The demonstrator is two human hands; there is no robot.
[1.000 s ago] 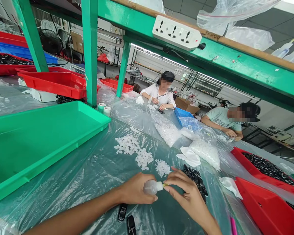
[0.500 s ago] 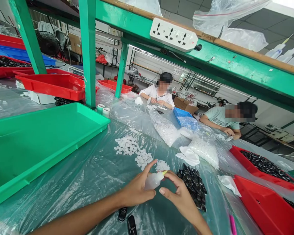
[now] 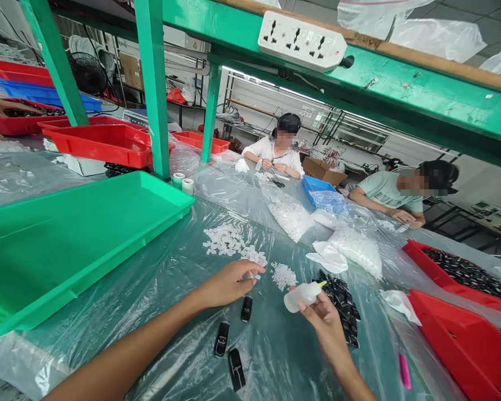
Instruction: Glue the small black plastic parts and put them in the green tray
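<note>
While right hand [image 3: 323,318] holds bottle [image 3: 299,297], left hand [image 3: 226,284] at white pieces [image 3: 224,239].

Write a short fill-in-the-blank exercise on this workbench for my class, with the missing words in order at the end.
The right hand holds a bottle whose tip is ____ in colour.
The loose black pieces just below the left hand in the picture number ____.
The small pieces just beyond the left hand are ____.
In the picture, the large green tray lies to the ____ of those small pieces.

Missing words: yellow; three; white; left.
</note>
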